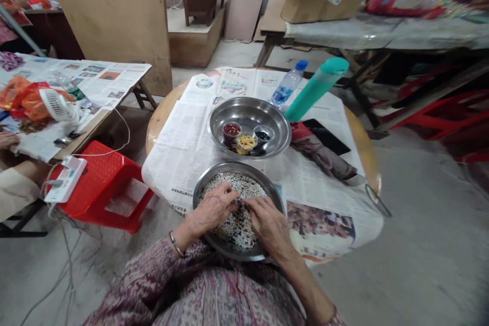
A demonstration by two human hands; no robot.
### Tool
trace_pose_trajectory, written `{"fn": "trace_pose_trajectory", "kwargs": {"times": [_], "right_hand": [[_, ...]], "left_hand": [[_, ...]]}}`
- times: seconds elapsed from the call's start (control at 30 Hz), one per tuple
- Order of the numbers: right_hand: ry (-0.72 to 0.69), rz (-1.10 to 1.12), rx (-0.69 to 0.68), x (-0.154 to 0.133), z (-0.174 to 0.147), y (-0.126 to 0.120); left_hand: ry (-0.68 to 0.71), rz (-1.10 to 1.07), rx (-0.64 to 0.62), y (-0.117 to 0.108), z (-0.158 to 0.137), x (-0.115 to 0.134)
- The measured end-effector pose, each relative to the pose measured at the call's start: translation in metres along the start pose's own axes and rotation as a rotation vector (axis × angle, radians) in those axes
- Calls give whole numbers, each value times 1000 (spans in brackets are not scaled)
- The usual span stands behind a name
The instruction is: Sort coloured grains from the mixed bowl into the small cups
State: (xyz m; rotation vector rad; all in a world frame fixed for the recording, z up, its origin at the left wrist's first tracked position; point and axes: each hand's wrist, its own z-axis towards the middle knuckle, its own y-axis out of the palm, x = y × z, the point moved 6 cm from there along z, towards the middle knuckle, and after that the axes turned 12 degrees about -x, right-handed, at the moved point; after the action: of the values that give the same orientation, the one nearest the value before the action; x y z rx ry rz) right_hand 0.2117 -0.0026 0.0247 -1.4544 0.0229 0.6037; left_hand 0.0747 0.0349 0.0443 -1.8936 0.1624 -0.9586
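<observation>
A round steel basin (280, 198) at the table's near edge holds a spread of small white grain-like pieces (244, 238) mixed with dark, red and yellow ones. Over its middle, my left hand (216, 207) has its fingers curled and pinched at the pieces. My right hand (269, 221) reaches in from the other side, fingertips pressed together close to the left ones. What either hand pinches is too small to name. Just beyond stands a second steel basin (250, 103) with three clear cups: dark red pieces (232, 130), yellow pieces (246, 141) and black pieces (262, 135).
Newspaper (187, 127) covers the round table (155, 125). Behind the far basin are a water bottle (287, 84) and a teal cylinder (317, 89); a folded umbrella (324, 155) and dark tablet (326, 136) lie right. A red stool (103, 183) carries a power strip (66, 181). Another person's hand (7, 138) shows far left.
</observation>
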Motion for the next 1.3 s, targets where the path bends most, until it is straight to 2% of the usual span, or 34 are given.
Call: {"fn": "trace_pose_trajectory", "kwargs": {"times": [0.13, 0.3, 0.43, 0.67, 0.93, 1.13, 1.3], "right_hand": [[-2, -15, -34, -1, 6, 2], [3, -31, -40, -3, 6, 3], [12, -2, -31, -2, 5, 0], [42, 13, -21, 1, 4, -5], [93, 141, 42, 9, -7, -12], [155, -28, 1, 12, -6, -17], [147, -21, 32, 16, 16, -16]], "left_hand": [[-52, 64, -75, 12, 6, -9], [-46, -16, -1, 14, 10, -16], [-43, -65, 5, 11, 12, -17], [-26, -64, 38, 8, 11, -15], [4, -44, 55, 8, 12, -13], [8, -24, 72, 10, 13, -13], [13, -18, 79, 10, 13, -14]]}}
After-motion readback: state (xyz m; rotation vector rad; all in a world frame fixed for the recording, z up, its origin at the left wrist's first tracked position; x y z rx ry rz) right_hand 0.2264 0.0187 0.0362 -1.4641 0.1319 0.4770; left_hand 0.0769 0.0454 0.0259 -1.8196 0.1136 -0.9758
